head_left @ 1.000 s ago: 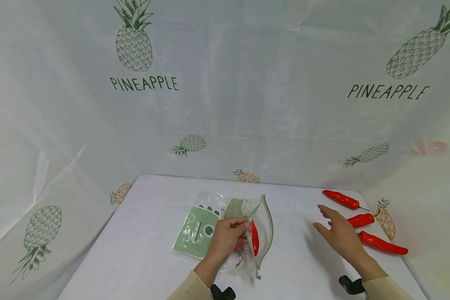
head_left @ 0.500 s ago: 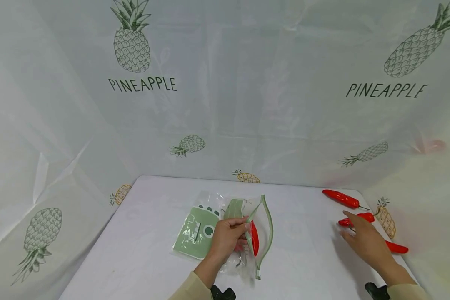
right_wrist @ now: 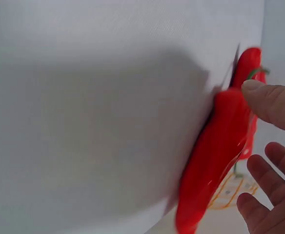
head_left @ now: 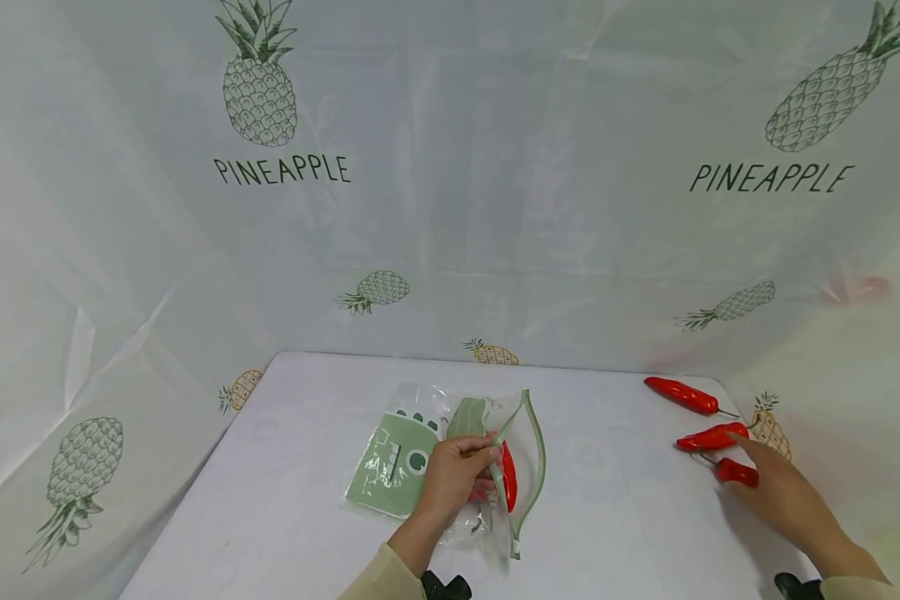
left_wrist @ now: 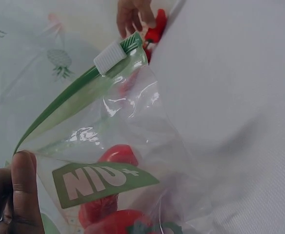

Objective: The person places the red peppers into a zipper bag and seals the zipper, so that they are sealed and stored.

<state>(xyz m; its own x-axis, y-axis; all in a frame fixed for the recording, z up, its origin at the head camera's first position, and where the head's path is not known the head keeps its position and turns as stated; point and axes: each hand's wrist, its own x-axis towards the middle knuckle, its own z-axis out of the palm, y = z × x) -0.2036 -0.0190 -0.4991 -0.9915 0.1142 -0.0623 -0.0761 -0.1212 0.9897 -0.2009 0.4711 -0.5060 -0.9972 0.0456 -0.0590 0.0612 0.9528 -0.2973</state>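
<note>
My left hand [head_left: 450, 483] pinches the rim of a clear zip bag [head_left: 382, 475] with a green cartoon print. The bag's mouth gapes to the right, and a red chili pepper [head_left: 509, 477] shows inside. Several red shapes show through the plastic in the left wrist view, below a white slider [left_wrist: 110, 57]. At the table's right side, my right hand [head_left: 787, 500] is over the nearest red chili pepper [head_left: 737, 473], partly covering it. In the right wrist view the thumb [right_wrist: 274, 100] overlaps that pepper's stem end, while the other fingers stand apart from it.
Two more red chili peppers lie farther back: a middle one [head_left: 712, 437] just beyond the right hand and another [head_left: 682, 394] near the far right corner. The white table [head_left: 285, 467] is backed by a pineapple-print curtain [head_left: 457, 208].
My right hand has moved right and toward the near side, past the middle pepper to the nearest one. The left hand and the bag stay in place.
</note>
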